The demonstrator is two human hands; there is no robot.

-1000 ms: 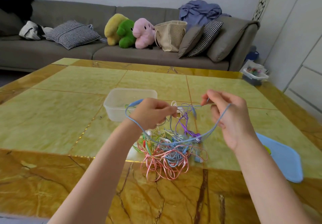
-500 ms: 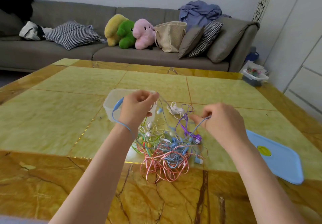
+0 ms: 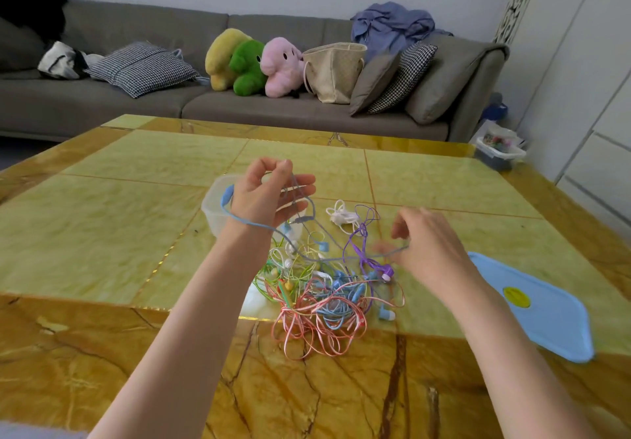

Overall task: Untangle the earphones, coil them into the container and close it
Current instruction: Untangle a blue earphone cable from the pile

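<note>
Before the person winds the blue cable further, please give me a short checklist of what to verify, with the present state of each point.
1. Left hand holds the blue cable, looped round the wrist: ok.
2. Right hand pinches the cable's other part: ok.
3. Blue cable free of the tangle: not ok, it passes through the pile.
4. Container open and within reach: ok.
5. Container empty: cannot tell, the left hand hides it.
6. Lid off, on the table: ok.
</note>
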